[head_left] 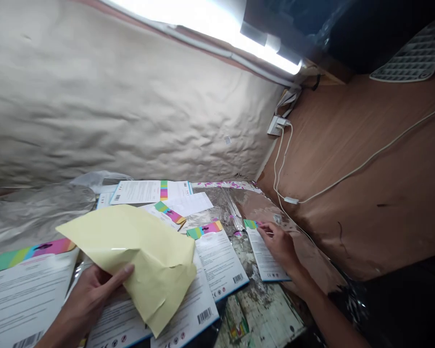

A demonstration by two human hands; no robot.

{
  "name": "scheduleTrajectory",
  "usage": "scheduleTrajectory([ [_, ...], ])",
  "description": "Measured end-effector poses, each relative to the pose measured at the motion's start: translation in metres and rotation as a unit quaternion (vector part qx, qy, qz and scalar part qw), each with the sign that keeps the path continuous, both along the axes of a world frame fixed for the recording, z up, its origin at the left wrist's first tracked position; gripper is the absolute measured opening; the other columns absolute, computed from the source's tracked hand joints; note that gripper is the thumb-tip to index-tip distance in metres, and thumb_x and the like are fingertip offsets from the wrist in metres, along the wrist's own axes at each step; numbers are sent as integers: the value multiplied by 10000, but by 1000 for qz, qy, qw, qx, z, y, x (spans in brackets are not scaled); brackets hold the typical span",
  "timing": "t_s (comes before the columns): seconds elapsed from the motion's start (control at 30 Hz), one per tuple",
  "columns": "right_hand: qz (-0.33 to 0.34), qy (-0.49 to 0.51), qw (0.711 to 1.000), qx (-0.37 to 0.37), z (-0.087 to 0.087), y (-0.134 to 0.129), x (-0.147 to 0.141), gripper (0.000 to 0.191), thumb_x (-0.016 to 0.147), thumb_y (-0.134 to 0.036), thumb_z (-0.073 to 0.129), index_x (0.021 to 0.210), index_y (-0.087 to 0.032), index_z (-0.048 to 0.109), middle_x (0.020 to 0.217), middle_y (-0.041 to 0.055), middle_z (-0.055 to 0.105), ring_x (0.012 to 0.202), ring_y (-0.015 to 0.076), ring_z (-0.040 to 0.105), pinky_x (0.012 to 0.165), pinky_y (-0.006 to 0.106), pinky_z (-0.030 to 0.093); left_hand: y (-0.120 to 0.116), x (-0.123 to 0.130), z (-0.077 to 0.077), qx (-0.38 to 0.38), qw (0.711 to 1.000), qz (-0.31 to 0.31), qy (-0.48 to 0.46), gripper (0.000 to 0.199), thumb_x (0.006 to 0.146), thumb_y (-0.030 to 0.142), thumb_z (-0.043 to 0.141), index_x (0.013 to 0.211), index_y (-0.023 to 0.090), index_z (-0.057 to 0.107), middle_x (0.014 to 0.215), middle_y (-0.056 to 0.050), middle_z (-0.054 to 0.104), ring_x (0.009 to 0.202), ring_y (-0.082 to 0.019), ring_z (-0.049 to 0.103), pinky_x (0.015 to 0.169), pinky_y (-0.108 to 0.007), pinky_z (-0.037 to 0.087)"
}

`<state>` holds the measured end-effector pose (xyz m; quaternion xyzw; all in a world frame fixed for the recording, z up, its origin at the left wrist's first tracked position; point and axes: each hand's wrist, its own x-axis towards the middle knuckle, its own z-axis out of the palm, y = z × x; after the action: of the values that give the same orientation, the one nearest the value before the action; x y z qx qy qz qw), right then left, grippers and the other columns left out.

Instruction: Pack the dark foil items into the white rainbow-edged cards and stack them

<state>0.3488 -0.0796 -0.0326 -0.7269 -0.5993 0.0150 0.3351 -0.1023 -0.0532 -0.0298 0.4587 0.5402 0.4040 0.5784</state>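
A creased pale yellow paper sheet [130,237] is gripped at its lower left edge by my left hand [94,295], thumb on top and the other fingers beneath. It hangs over several white printed packages with rainbow header strips and barcodes, partly covering them. My right hand [277,244] is closed in a pinch over the top of a white package [263,261] at the right. A small pale sliver shows at its fingertips, too small to name. Between the hands lies another white package [223,261] with a hang hole in its coloured strip.
A large white package [25,295] lies at the left, and another printed package [141,192] lies at the back by the wall. Clear plastic film covers parts of the worn table [271,309]. White cables [282,164] hang from a socket [277,125] in the corner.
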Motion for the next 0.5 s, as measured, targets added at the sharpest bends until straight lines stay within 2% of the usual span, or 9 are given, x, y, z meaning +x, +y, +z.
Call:
scheduleTrajectory([
  [0.07,77,110,991,0,11,2,-41,411,932,-515,469,1049,-180,676,1059,117,733,931,224,697,811,347,543,-3,-1,6,35,998,-36,-36,456,615,546,824,840,158,737,820,-70,767,772,-284,716,699,-328,587],
  [0.1,141,207,968,-23,16,2,-65,469,927,-563,467,1110,-177,661,1082,124,730,966,226,694,839,358,543,-6,-2,8,54,996,-65,-39,431,646,532,813,823,146,742,784,-77,760,737,-268,709,679,-313,575],
  [0.17,273,391,873,-105,24,3,-114,566,888,-633,500,1216,-188,622,1111,130,725,983,233,696,870,395,540,-11,-1,11,88,986,-137,-42,398,698,507,791,821,131,749,776,-88,750,733,-246,698,687,-299,554],
  [0.23,369,490,766,-191,35,4,-151,591,814,-612,628,1234,-196,621,1105,125,728,952,246,705,849,412,549,-14,1,14,114,972,-198,-46,395,724,500,777,842,123,749,803,-94,746,756,-228,691,710,-291,539],
  [0.27,395,507,734,-222,42,6,-160,582,767,-570,700,1202,-189,644,1084,122,734,926,252,710,818,403,559,-14,2,16,118,967,-220,-43,409,733,505,770,866,119,745,820,-98,744,760,-221,689,703,-285,533],
  [0.3,402,510,722,-239,51,9,-162,562,714,-520,762,1148,-173,675,1052,122,742,892,259,715,778,388,567,-14,2,20,112,965,-234,-33,434,742,515,760,919,119,739,847,-101,744,766,-216,689,688,-278,527],
  [0.37,362,487,758,-241,75,20,-144,497,630,-435,828,1016,-138,726,978,131,756,799,263,723,692,349,572,-12,-1,33,87,970,-227,4,525,754,533,746,1094,135,697,919,-104,744,785,-208,695,651,-257,513],
  [0.47,207,368,891,-168,115,35,-80,373,572,-302,863,888,-133,759,857,145,767,675,257,714,590,303,546,-13,-19,66,86,981,-168,36,701,767,534,737,1349,195,540,1082,-113,721,891,-212,696,724,-275,518],
  [0.5,175,349,911,-133,127,37,-57,312,593,-274,850,856,-132,760,810,146,763,641,246,703,551,286,523,-16,-29,78,104,982,-152,37,710,776,529,731,1370,202,519,1110,-115,712,915,-215,692,758,-287,518],
])
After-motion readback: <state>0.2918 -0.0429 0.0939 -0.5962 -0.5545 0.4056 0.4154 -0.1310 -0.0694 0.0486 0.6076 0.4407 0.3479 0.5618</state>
